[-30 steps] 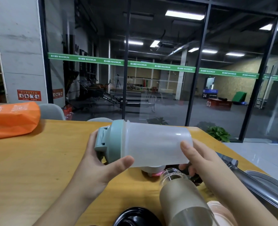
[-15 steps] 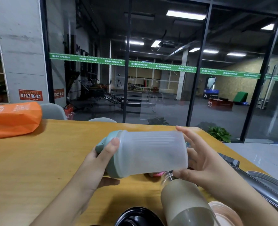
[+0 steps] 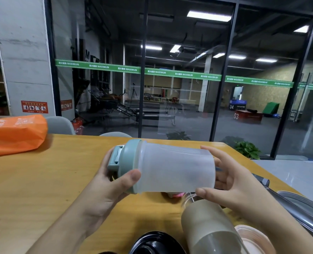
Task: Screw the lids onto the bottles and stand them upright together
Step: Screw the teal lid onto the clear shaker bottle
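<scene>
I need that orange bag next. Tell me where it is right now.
The orange bag lies at the far left of the head view, on the wooden table, well left of the left hand.

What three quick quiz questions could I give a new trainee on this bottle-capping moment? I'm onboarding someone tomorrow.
1. True or false: the frosted shaker bottle is held on its side above the table.
2. Which hand grips the green lid? A) the left hand B) the right hand
3. Fill in: the bag at the table's far left is ____.

Key: 1. true 2. A 3. orange
</scene>
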Available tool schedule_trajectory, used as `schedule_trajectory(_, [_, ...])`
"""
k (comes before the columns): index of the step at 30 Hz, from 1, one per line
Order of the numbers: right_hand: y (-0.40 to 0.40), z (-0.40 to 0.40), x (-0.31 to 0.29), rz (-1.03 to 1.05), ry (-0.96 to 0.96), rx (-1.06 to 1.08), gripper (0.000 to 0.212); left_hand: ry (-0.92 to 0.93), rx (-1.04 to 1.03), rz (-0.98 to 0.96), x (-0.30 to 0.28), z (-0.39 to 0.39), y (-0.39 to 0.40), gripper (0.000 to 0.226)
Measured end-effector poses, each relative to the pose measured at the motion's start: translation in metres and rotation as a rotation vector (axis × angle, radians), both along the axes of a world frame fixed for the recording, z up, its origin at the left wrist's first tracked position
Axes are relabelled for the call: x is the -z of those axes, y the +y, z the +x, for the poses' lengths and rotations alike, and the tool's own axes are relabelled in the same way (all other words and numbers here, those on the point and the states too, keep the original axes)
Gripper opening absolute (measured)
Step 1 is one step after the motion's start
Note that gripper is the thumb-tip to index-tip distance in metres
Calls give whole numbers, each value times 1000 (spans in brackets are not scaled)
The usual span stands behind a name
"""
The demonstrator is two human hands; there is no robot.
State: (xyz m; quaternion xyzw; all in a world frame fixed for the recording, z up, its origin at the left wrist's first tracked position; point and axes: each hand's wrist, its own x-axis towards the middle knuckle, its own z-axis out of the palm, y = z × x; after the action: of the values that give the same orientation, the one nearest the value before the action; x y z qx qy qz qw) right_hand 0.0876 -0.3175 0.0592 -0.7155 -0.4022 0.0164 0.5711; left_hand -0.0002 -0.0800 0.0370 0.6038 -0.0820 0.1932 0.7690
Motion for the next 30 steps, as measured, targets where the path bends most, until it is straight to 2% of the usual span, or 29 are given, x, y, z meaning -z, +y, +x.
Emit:
schedule_trajectory(6, [7, -3, 0, 72, 35, -40, 83, -17, -21, -66, 0, 1, -4, 107])
schedule_trajectory(8, [8, -6, 1, 81, 35, -49, 81, -26, -44, -78, 0, 2, -7, 101])
schedule_trajectory(11, [8, -9, -1, 113, 86, -76, 65, -68, -67, -53, 0, 1, -8, 94])
schedule_trajectory(15, [10, -9, -1, 46, 118, 77, 68, -126, -91, 67, -1, -1, -11, 86])
schedule_trajectory(18, [7, -9, 0, 48, 92, 27, 70, -108, -94, 89, 0, -1, -13, 88])
schedule_trajectory(22, [6, -11, -2, 27, 5, 36, 71, 5, -79, 17, 2, 1, -18, 93])
schedule_trajectory(25, [7, -13, -3, 6, -43, 43, 70, 58, -82, -16, 3, 3, -19, 76])
schedule_trajectory(27, [6, -13, -3, 0, -54, 50, 71, 44, -105, -4, 1, 3, -19, 73])
schedule_trajectory(30, [5, -16, -4, -25, -80, 72, 71, -39, -160, 31, -2, 1, -21, 82])
